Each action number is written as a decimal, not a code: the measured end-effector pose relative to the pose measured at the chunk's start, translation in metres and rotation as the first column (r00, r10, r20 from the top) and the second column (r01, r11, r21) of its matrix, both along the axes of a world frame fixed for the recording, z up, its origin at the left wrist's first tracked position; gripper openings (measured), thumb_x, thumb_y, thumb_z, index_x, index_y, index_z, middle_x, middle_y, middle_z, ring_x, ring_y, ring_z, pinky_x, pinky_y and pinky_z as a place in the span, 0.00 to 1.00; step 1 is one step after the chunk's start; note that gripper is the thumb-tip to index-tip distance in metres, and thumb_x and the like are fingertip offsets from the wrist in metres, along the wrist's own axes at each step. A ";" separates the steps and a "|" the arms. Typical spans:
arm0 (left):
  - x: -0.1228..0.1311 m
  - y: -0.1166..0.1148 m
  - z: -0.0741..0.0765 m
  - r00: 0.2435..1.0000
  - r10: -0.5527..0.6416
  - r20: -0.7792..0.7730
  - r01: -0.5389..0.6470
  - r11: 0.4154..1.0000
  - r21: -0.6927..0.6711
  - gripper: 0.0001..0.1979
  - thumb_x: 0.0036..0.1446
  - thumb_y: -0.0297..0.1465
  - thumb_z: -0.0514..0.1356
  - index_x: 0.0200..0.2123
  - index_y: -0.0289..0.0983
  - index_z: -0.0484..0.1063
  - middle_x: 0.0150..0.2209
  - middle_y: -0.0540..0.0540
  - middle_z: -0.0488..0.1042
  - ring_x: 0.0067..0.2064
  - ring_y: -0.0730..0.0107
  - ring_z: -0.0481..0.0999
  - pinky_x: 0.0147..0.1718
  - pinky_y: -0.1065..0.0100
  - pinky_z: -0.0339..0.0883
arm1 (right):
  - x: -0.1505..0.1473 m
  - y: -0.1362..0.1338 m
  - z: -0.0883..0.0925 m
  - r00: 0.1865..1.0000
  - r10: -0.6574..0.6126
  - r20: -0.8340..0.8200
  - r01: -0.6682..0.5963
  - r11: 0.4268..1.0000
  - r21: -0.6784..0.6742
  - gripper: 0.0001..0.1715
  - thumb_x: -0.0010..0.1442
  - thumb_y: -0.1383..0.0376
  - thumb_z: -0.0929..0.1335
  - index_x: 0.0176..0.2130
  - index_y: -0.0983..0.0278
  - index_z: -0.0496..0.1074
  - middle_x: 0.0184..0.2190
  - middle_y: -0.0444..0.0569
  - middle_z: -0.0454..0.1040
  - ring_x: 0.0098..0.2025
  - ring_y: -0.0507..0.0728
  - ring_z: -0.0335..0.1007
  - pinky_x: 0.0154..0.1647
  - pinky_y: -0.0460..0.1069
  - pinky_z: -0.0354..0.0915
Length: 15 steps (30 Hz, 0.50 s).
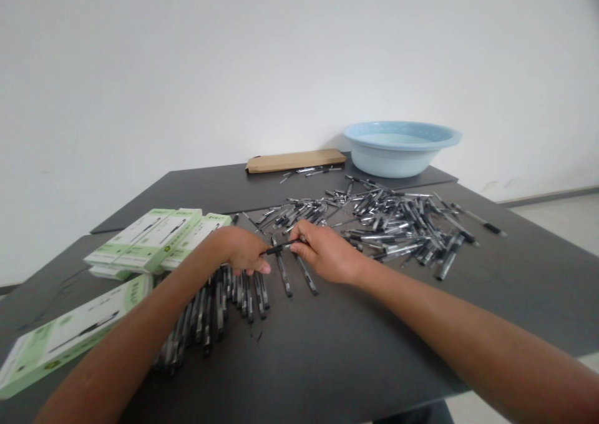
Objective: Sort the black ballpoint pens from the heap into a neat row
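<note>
A dark pen (282,247) spans the gap between my two hands over the table. My left hand (246,249) is closed at its left end, and my right hand (322,250) pinches its right end. Just below the hands, two pens lie apart from the others, one being a clear-barrelled pen (282,274) and the other a similar pen (306,275) to its right. Under and beside my left hand and forearm runs a row of pens (219,305), laid side by side; my arm hides part of it.
A loose heap of pens and parts (397,224) covers the right side of the dark table (337,355). Green-and-white pen boxes (154,240) are stacked at left, with another box (79,327) nearer. Behind stand a light-blue basin (397,158) and flat brown cardboard (294,160).
</note>
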<state>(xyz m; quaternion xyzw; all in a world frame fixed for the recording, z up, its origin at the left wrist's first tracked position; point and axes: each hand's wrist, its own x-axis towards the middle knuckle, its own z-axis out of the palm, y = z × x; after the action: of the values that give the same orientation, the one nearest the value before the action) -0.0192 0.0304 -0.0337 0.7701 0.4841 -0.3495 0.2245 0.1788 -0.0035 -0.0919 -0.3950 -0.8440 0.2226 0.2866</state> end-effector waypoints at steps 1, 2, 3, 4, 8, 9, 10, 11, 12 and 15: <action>0.001 -0.002 0.003 1.000 -0.011 -0.008 0.011 1.000 0.013 0.17 0.61 0.37 0.54 0.48 0.37 0.75 0.38 0.43 0.83 0.35 0.61 0.80 0.27 0.70 0.68 | 0.000 -0.001 0.001 1.000 0.001 0.007 -0.001 1.000 0.008 0.03 0.66 0.65 0.65 0.42 0.61 0.66 0.32 0.46 0.73 0.33 0.55 0.66 0.33 0.47 0.53; 0.002 -0.004 0.006 1.000 -0.025 -0.016 0.025 0.999 0.032 0.17 0.61 0.37 0.54 0.49 0.37 0.75 0.38 0.43 0.83 0.36 0.60 0.80 0.28 0.70 0.68 | 0.000 -0.002 0.002 1.000 0.003 0.013 -0.003 1.000 0.017 0.04 0.66 0.65 0.65 0.42 0.62 0.66 0.32 0.46 0.73 0.34 0.55 0.66 0.33 0.47 0.53; 0.004 -0.006 0.009 0.999 -0.039 -0.027 0.041 0.998 0.053 0.18 0.61 0.37 0.55 0.50 0.37 0.74 0.40 0.43 0.83 0.37 0.59 0.80 0.30 0.69 0.68 | 0.000 -0.003 0.004 1.000 0.007 0.020 -0.008 1.000 0.027 0.04 0.66 0.65 0.64 0.43 0.62 0.66 0.33 0.47 0.73 0.34 0.56 0.67 0.33 0.47 0.53; 0.005 -0.008 0.012 0.998 -0.055 -0.044 0.058 0.996 0.071 0.19 0.62 0.37 0.55 0.51 0.37 0.74 0.41 0.41 0.83 0.39 0.57 0.80 0.32 0.68 0.69 | 0.000 -0.004 0.005 1.000 0.012 0.027 -0.013 0.999 0.038 0.04 0.67 0.65 0.64 0.43 0.62 0.66 0.33 0.48 0.73 0.34 0.56 0.67 0.34 0.47 0.54; 0.009 -0.013 0.017 0.988 -0.116 -0.099 0.128 0.985 0.119 0.23 0.63 0.37 0.54 0.57 0.34 0.71 0.48 0.36 0.80 0.46 0.51 0.78 0.41 0.62 0.69 | 0.000 -0.008 0.009 0.998 0.027 0.059 -0.031 0.997 0.066 0.05 0.68 0.64 0.63 0.43 0.62 0.66 0.33 0.48 0.74 0.34 0.56 0.67 0.33 0.48 0.54; 0.010 -0.014 0.017 0.987 -0.125 -0.097 0.137 0.982 0.128 0.23 0.62 0.37 0.55 0.58 0.34 0.71 0.49 0.35 0.80 0.47 0.50 0.78 0.42 0.61 0.68 | 0.001 -0.009 0.010 0.998 0.029 0.062 -0.033 0.997 0.071 0.05 0.68 0.64 0.63 0.43 0.62 0.66 0.33 0.48 0.74 0.33 0.56 0.67 0.33 0.48 0.53; 0.009 -0.014 0.017 0.987 -0.129 -0.092 0.141 0.981 0.136 0.23 0.62 0.37 0.55 0.58 0.34 0.71 0.50 0.35 0.79 0.47 0.49 0.78 0.43 0.61 0.68 | 0.001 -0.009 0.010 0.998 0.032 0.062 -0.037 0.996 0.076 0.04 0.68 0.65 0.63 0.44 0.62 0.65 0.33 0.48 0.74 0.33 0.56 0.67 0.33 0.47 0.53; 0.009 -0.014 0.017 0.988 -0.130 -0.086 0.141 0.980 0.142 0.23 0.61 0.36 0.56 0.58 0.35 0.71 0.50 0.35 0.79 0.47 0.49 0.78 0.43 0.61 0.68 | 0.001 -0.009 0.010 0.998 0.036 0.059 -0.041 0.996 0.081 0.04 0.68 0.65 0.63 0.44 0.62 0.65 0.33 0.48 0.74 0.33 0.56 0.67 0.33 0.47 0.53; 0.007 -0.014 0.016 0.988 -0.128 -0.082 0.139 0.979 0.148 0.23 0.61 0.36 0.56 0.57 0.36 0.72 0.50 0.36 0.79 0.48 0.50 0.78 0.43 0.61 0.68 | 0.001 -0.009 0.009 0.998 0.040 0.056 -0.045 0.995 0.086 0.04 0.68 0.65 0.63 0.44 0.62 0.65 0.34 0.48 0.74 0.33 0.56 0.67 0.33 0.47 0.54; 0.004 -0.013 0.014 0.992 -0.123 -0.029 0.127 0.971 0.204 0.22 0.58 0.37 0.59 0.55 0.38 0.74 0.47 0.38 0.81 0.46 0.51 0.79 0.42 0.63 0.69 | 0.001 -0.009 0.008 0.998 0.051 0.047 -0.055 0.994 0.093 0.04 0.68 0.65 0.63 0.44 0.61 0.64 0.34 0.48 0.74 0.34 0.57 0.68 0.33 0.47 0.54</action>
<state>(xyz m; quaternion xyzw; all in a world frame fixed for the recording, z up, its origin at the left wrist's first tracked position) -0.0156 0.0174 -0.0201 0.8153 0.4700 -0.3171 0.1175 0.1798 -0.0124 -0.0839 -0.3632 -0.8699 0.1813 0.2801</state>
